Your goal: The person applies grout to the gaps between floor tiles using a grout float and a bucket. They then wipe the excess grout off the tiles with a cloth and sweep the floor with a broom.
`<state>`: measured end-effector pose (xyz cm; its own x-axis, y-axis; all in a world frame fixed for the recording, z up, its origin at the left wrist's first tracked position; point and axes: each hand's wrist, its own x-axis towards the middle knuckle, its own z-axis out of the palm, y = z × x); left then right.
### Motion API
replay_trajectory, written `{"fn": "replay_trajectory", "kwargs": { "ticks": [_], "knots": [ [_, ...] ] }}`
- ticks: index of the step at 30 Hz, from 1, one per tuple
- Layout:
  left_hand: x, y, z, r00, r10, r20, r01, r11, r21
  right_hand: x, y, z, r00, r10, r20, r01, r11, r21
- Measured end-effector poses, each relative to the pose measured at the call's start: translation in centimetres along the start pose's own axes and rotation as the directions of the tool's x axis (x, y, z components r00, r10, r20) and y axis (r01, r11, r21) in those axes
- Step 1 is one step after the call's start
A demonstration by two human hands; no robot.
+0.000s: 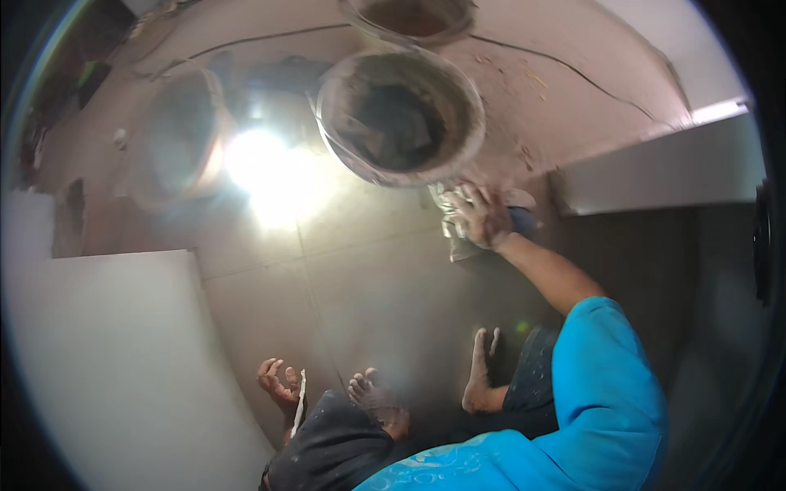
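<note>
Right hand point(483, 217) closed on a trowel point(458, 233) beside the bucket point(399, 114) — left hand point(278, 383) open, fingers loosely curled.

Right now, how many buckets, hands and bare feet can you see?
Buckets: 3 (middle bucket, top bucket, blurry left bucket)
Hands: 2 (left hand, right hand)
Bare feet: 2 (left foot, right foot)
Total: 7

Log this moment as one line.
right hand: on trowel beside bucket | left hand: open, near white strip | floor: tiled
</note>
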<state>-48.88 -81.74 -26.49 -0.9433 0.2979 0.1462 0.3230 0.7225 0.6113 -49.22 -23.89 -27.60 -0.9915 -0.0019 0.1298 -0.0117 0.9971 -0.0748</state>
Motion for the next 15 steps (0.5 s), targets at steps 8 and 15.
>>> {"fn": "replay_trajectory", "kwargs": {
  "ticks": [8,15],
  "knots": [
    [16.2,17.1,-11.8,0.726,-0.550,0.413,0.637,0.764,-0.103,13.1,9.7,-11.4,0.754,0.643,0.132,-0.650,0.760,0.008],
    [11.7,28.9,-20.3,0.450,-0.721,0.526,0.852,0.523,-0.012,3.8,6.0,-24.7,0.864,0.417,0.283,-0.504,0.733,0.457]
  ]
}}
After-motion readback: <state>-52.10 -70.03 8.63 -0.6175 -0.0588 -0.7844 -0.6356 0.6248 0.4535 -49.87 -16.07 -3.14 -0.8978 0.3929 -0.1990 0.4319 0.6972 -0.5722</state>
